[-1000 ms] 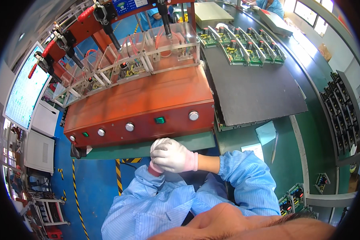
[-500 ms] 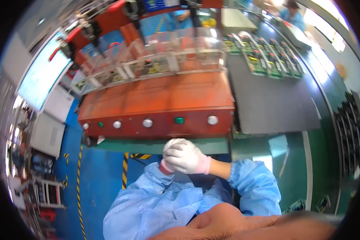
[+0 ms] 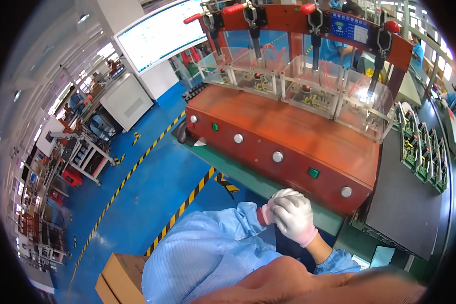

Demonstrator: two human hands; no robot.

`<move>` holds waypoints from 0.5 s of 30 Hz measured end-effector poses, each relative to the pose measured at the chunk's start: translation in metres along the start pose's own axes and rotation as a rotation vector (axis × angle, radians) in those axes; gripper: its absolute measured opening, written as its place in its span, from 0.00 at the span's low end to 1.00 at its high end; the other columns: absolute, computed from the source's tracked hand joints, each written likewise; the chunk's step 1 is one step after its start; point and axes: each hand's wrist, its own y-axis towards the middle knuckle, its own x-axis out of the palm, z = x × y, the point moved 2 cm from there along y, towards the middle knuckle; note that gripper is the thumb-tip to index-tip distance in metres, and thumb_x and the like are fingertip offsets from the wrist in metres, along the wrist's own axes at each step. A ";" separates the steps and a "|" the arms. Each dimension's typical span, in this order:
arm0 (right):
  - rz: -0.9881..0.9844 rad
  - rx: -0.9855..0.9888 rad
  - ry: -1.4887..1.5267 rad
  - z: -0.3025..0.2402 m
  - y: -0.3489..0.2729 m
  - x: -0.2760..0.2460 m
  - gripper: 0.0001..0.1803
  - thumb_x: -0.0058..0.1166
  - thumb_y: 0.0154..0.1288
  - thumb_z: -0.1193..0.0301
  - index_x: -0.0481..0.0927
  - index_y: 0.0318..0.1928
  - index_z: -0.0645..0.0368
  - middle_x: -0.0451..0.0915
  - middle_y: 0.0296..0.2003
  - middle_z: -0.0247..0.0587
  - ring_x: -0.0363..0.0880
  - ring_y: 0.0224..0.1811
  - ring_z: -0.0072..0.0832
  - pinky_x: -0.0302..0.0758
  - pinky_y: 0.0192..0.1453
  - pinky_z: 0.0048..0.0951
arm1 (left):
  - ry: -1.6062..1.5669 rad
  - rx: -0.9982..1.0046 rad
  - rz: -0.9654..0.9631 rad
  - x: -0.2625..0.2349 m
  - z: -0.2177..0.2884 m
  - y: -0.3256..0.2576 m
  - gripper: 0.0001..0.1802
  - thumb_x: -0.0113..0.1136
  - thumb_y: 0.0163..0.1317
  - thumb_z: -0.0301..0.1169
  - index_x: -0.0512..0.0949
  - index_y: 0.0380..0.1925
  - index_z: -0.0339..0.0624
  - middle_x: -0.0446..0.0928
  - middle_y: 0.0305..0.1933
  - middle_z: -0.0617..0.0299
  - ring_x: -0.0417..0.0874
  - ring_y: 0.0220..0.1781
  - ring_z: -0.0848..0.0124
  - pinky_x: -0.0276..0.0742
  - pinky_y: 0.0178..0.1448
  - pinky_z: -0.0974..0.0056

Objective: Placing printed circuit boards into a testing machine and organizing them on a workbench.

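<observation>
My two hands are clasped together in white gloves with pink cuffs, just in front of a long red test fixture [image 3: 289, 131]. My right hand [image 3: 296, 219] lies over my left hand [image 3: 274, 206], its fingers wrapped round it. Much of the left hand is covered, but it looks closed; no object shows between the palms. On the fixture's front face are silver round buttons and green switches. Clear plastic covers [image 3: 311, 90] line its top, under black toggle clamps [image 3: 315, 25] with red handles.
Green circuit boards [image 3: 423, 147] stand in a row on a dark mat [image 3: 403, 202] at the right. A bright screen [image 3: 159, 33] and a white cabinet [image 3: 126, 101] are at the back left. Behind me sits a cardboard box [image 3: 124, 278]. Other people work beyond the fixture.
My view has swung left, so the fixture now appears farther right and slanted, and more of the blue floor shows. My hands stay clasped.
</observation>
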 end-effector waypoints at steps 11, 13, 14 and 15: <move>-0.048 0.023 -0.039 0.003 -0.004 0.003 0.09 0.62 0.53 0.71 0.86 0.36 0.56 0.82 0.46 0.35 0.81 0.46 0.34 0.76 0.52 0.38 | -2.595 -0.144 0.028 0.024 -0.021 0.000 0.12 0.43 0.70 0.36 0.73 0.29 0.47 0.75 0.32 0.65 0.75 0.32 0.71 0.75 0.40 0.68; -0.043 0.024 -0.041 0.003 -0.004 0.003 0.09 0.62 0.53 0.71 0.86 0.36 0.56 0.83 0.46 0.35 0.81 0.46 0.34 0.76 0.52 0.38 | -2.589 -0.132 0.030 0.028 -0.025 0.001 0.12 0.44 0.69 0.35 0.73 0.29 0.47 0.75 0.31 0.65 0.75 0.31 0.71 0.75 0.40 0.68; -0.037 0.019 -0.037 0.003 -0.004 0.004 0.08 0.62 0.53 0.71 0.86 0.36 0.56 0.83 0.46 0.35 0.81 0.46 0.34 0.76 0.53 0.38 | -2.577 -0.115 0.038 0.030 -0.027 0.002 0.11 0.44 0.68 0.34 0.73 0.28 0.47 0.75 0.30 0.65 0.75 0.31 0.71 0.75 0.40 0.68; -0.031 0.006 -0.027 0.003 -0.003 0.004 0.08 0.62 0.53 0.71 0.86 0.36 0.56 0.83 0.46 0.35 0.81 0.46 0.34 0.76 0.53 0.38 | -2.559 -0.091 0.053 0.032 -0.030 0.002 0.10 0.45 0.68 0.33 0.74 0.28 0.48 0.75 0.30 0.65 0.75 0.31 0.71 0.75 0.40 0.68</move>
